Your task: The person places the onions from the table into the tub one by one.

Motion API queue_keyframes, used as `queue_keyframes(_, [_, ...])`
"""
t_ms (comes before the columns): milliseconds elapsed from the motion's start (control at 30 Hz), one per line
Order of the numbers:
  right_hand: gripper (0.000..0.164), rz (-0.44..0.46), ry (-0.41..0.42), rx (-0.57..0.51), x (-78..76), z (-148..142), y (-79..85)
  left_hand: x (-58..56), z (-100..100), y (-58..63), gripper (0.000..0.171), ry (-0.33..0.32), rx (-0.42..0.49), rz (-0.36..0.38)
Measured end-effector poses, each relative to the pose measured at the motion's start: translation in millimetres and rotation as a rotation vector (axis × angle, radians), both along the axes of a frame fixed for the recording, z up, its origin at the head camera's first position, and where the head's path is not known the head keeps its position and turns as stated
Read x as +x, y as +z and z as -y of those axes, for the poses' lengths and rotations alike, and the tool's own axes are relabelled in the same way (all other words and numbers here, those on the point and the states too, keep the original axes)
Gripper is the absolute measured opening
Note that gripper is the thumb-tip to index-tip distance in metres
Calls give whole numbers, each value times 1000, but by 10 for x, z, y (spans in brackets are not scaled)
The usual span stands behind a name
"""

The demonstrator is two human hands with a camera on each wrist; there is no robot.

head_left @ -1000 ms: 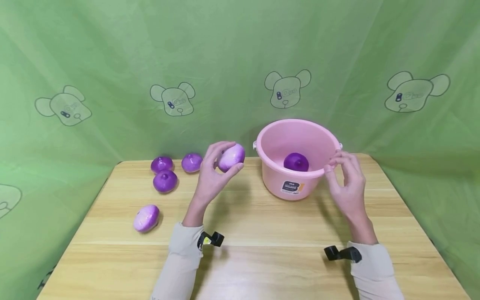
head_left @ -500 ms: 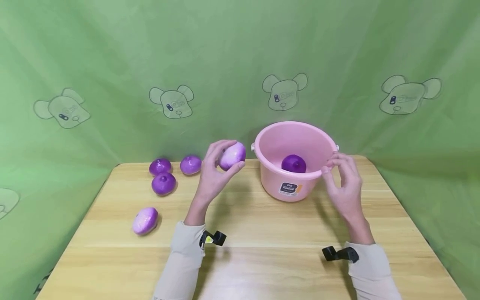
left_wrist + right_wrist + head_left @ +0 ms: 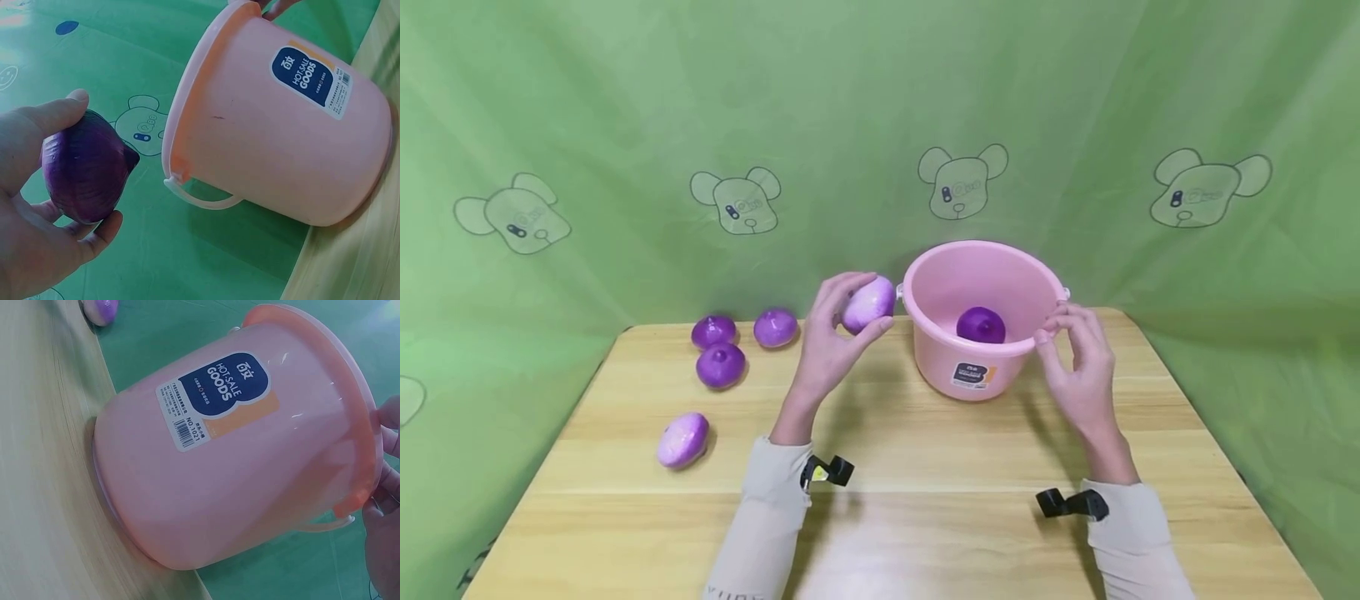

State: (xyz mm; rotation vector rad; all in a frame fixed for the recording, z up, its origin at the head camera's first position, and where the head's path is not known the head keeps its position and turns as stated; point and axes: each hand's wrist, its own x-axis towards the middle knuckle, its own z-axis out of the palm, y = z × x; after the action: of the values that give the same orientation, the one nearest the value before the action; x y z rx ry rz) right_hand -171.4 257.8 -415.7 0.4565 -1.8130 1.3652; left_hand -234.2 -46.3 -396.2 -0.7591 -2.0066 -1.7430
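A purple onion [image 3: 870, 305] is in my left hand [image 3: 826, 354], which grips it between thumb and fingers just left of the pink bucket [image 3: 934, 354], about rim height. In the left wrist view this onion [image 3: 87, 165] shows its pointed tip facing the bucket. My right hand [image 3: 1084, 375] pinches the near right part of the bucket's rim; the right wrist view shows the thumb and fingers at that rim [image 3: 369, 434]. Inside the bucket lies another purple onion [image 3: 981, 325]. The bucket stands upright on the wooden table [image 3: 925, 467].
Three purple onions lie grouped at the back left: one rear left [image 3: 713, 332], one to its right [image 3: 776, 327], one in front [image 3: 721, 366]. A paler onion [image 3: 683, 440] sits nearer me. Behind the table hangs a green curtain [image 3: 850, 108] with printed bear heads.
My left hand has moved slightly right with the onion, closer to the bucket. My right hand keeps its pinch on the rim. The head view has shifted a little.
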Motion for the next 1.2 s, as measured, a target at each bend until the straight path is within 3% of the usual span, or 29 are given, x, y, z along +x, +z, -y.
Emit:
queue_keyframes(233, [13,13,-4,11,-109,-119,-152,7,-25,30,56,-13,8,-9])
queue_keyframes(433, [12,11,-2,2,-4,-27,-17,23,-105,82,56,-22,7,1])
queue_keyframes(667, [12,-13,-6,6,-3,-13,-11,38,-183,163,58,-34,7,29])
queue_keyframes(1200, [12,-13,9,-7,-33,-16,-30,6,-255,270,56,-54,7,-26])
